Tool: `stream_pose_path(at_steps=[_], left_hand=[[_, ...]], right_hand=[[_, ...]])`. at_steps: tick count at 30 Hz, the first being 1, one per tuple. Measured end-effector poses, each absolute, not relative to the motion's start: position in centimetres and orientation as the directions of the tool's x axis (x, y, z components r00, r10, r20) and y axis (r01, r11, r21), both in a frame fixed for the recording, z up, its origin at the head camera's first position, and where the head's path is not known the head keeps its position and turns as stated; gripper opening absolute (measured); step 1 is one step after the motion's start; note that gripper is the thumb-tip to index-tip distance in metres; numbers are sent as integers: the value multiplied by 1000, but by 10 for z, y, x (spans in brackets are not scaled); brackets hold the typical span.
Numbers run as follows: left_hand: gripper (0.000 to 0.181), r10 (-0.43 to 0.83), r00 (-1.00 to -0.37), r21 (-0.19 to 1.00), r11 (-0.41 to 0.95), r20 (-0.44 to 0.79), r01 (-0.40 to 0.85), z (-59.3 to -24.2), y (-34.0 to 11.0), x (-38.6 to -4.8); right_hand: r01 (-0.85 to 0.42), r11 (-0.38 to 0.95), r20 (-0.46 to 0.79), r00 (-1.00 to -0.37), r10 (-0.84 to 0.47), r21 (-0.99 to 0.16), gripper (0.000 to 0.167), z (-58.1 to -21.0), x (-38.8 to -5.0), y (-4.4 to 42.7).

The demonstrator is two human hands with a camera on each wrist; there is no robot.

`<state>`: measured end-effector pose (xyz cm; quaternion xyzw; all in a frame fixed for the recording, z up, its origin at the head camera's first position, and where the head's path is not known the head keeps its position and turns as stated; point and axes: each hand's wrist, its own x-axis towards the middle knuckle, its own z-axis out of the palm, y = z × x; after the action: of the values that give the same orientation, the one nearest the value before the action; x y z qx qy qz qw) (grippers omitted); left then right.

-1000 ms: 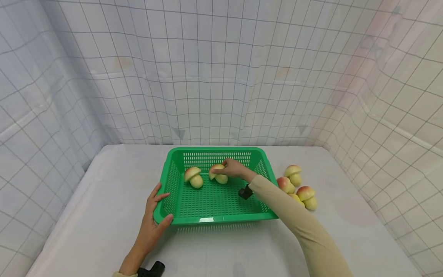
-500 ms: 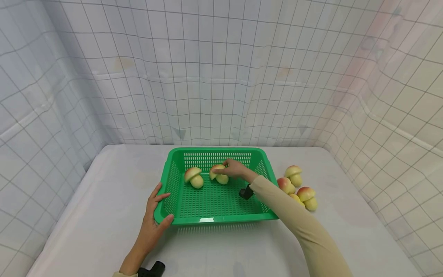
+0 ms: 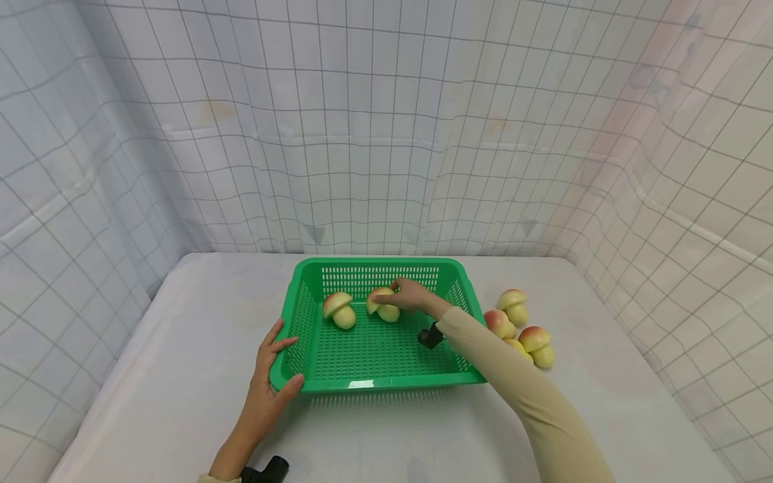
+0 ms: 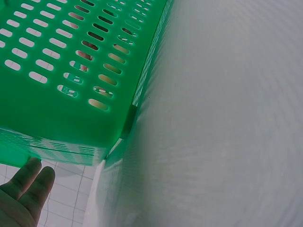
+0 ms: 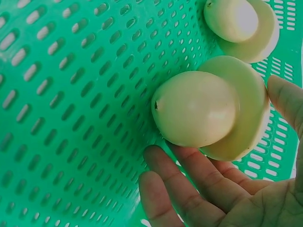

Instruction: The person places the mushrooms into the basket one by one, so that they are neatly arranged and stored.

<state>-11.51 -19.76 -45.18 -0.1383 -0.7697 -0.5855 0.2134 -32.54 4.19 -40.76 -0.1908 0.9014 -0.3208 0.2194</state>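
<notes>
A green slotted basket [image 3: 374, 355] holds two toy mushrooms with yellow stems and reddish caps. Fingers and thumb of my right hand [image 3: 413, 295] pinch the cap of one mushroom [image 3: 389, 313] near the basket's back wall. In the right wrist view, my right hand [image 5: 213, 194] has its thumb against one side of this mushroom [image 5: 194, 109] and its fingers at the other. The second mushroom [image 3: 344, 317] lies to its left. My left hand [image 3: 264, 379] touches the basket's front-left corner, fingers spread and fairly straight, thumb at the front rim; its fingertips [image 4: 45, 172] show beside the basket [image 4: 66, 113].
Several more toy mushrooms [image 3: 512, 306] lie on the white-covered table [image 3: 181, 349] just right of the basket, one partly hidden by the right sleeve [image 3: 519, 382]. White grid-patterned curtains [image 3: 374, 134] stand behind and on both sides.
</notes>
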Motion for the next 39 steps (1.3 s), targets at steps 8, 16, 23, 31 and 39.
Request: stream_pose_path(at_steps=[8, 16, 23, 31, 39], left_hand=[[52, -38, -876, 843, 294, 481, 450, -476, -207, -126], [54, -39, -876, 841, 303, 481, 448, -484, -209, -129], [51, -30, -862, 832, 282, 505, 478, -460, -200, -118], [50, -32, -863, 832, 286, 503, 475, -450, -196, -114], [50, -36, -863, 831, 292, 504, 473, -451, -196, -114]], right_hand=[[-203, 733, -283, -831, -480, -649, 66, -408, -327, 42], [-179, 758, -339, -813, -473, -628, 75, -401, -332, 47], [-186, 781, -359, -808, -466, -596, 81, -384, -332, 58], [-166, 713, -277, -843, -461, -681, 72, -372, -341, 85], [-165, 608, -121, -908, -401, -776, 59, -354, -341, 120]])
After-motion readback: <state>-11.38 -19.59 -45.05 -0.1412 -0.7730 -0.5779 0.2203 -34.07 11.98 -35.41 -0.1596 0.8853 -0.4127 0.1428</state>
